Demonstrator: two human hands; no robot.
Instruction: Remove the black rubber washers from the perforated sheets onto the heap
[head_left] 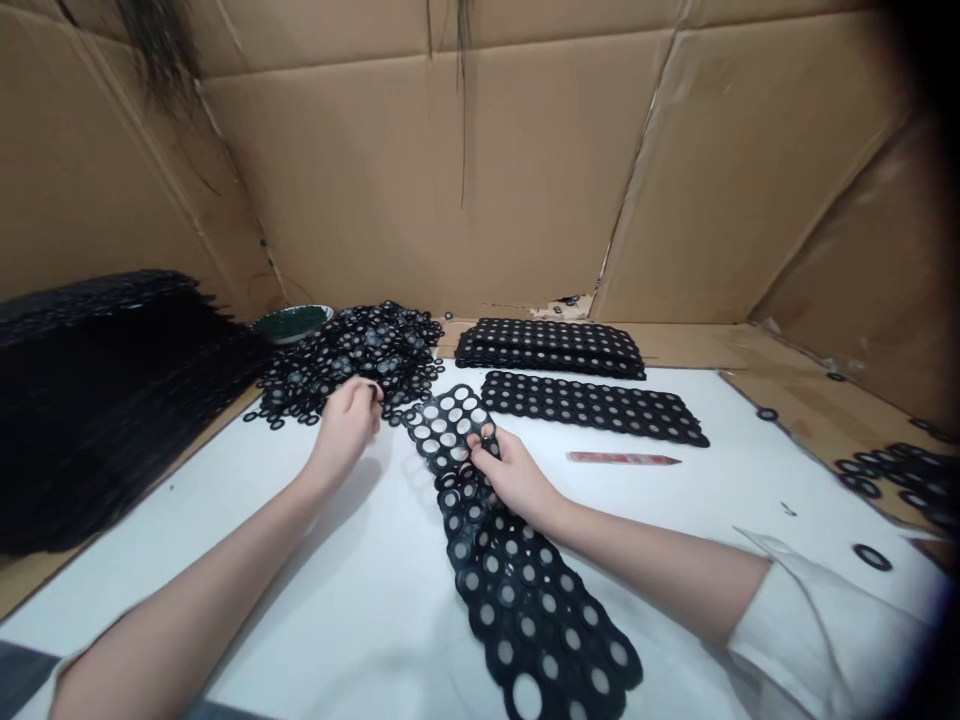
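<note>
A long black rubber sheet [517, 590] punched with round holes lies on the white table top [360, 590], running from the front toward the middle. My right hand [508, 472] rests on its upper part, fingers curled and pinching the sheet near a hole. My left hand [346, 420] is closed at the edge of a heap of loose black rings [352, 355], its fingertips pinched on one small black ring.
Two more punched sheets lie behind: a flat one [592, 405] and a stack [551, 345]. A tall dark pile [97, 390] fills the left. A green dish [291, 322], a reddish pen-like stick [622, 459], stray rings [892, 480] at right, cardboard walls [465, 170] around.
</note>
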